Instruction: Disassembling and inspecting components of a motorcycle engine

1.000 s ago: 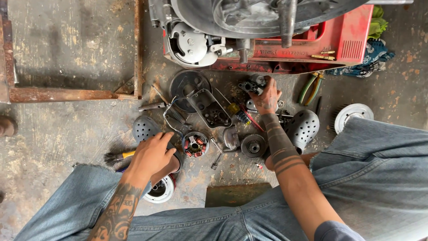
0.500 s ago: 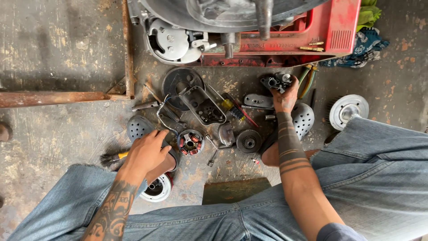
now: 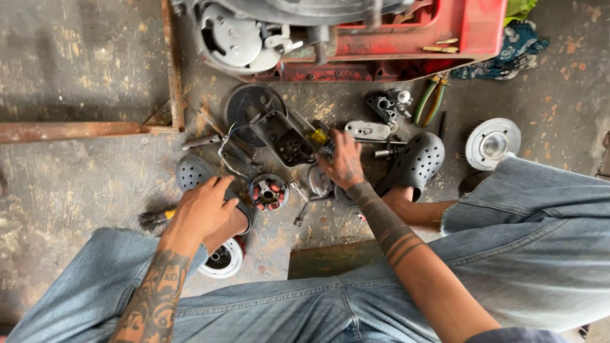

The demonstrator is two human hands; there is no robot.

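Your right hand (image 3: 344, 164) reaches down among the parts on the floor, fingers curled by a yellow-handled screwdriver (image 3: 319, 136); whether they close on it you cannot tell from above. Just beyond that hand lies one dark engine cover (image 3: 283, 136), and behind it one round black disc (image 3: 251, 105). Your left hand (image 3: 202, 213) rests loosely open on your left foot, holding nothing. Between your hands sits one copper-wound stator (image 3: 269, 192). You wear two grey clogs (image 3: 416, 162).
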